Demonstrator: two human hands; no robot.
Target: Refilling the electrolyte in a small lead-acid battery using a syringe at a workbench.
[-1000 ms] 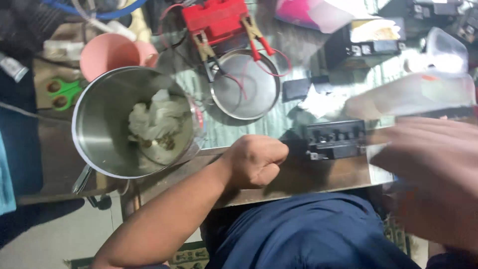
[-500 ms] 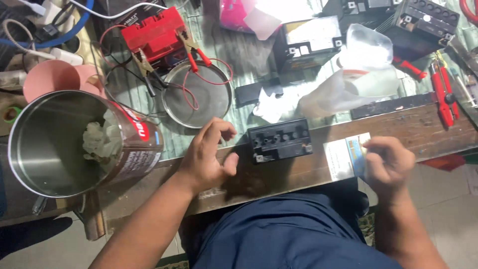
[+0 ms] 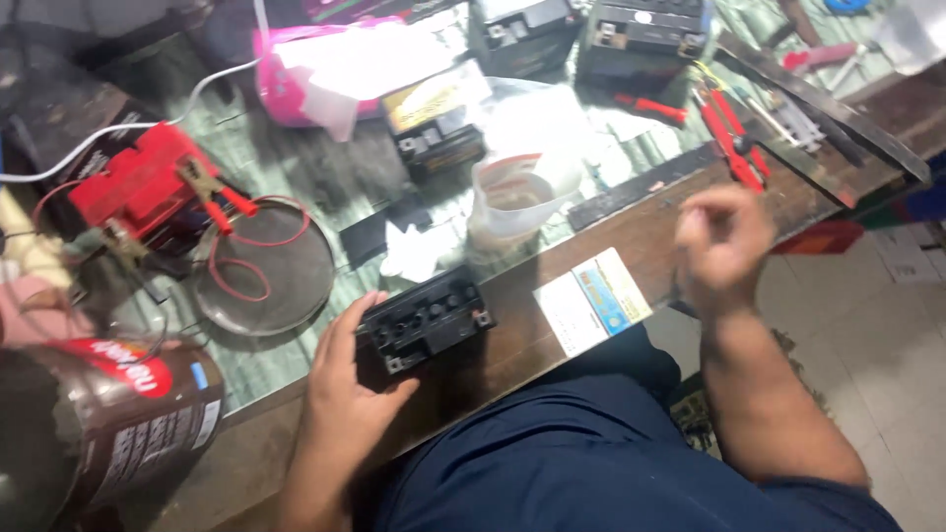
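My left hand (image 3: 340, 394) rests against the left side of the small black battery (image 3: 426, 320), fingers spread loosely along its edge, touching it more than clasping it. The battery sits flat near the front edge of the wooden surface (image 3: 631, 232), top up, with its row of openings showing; I cannot tell whether they are capped. My right hand (image 3: 724, 246) hangs in the air well to the right, its grip curled narrow with nothing I can make out in it.

As I judge it, the work on this battery is at an early point: no clips are on it.

Just behind the battery stands a clear plastic jug (image 3: 517, 197); its contents are too blurred to tell. The round metal dish (image 3: 264, 281) holds only a loop of red wire. The dark tin (image 3: 128, 429) at my left shows only its side.
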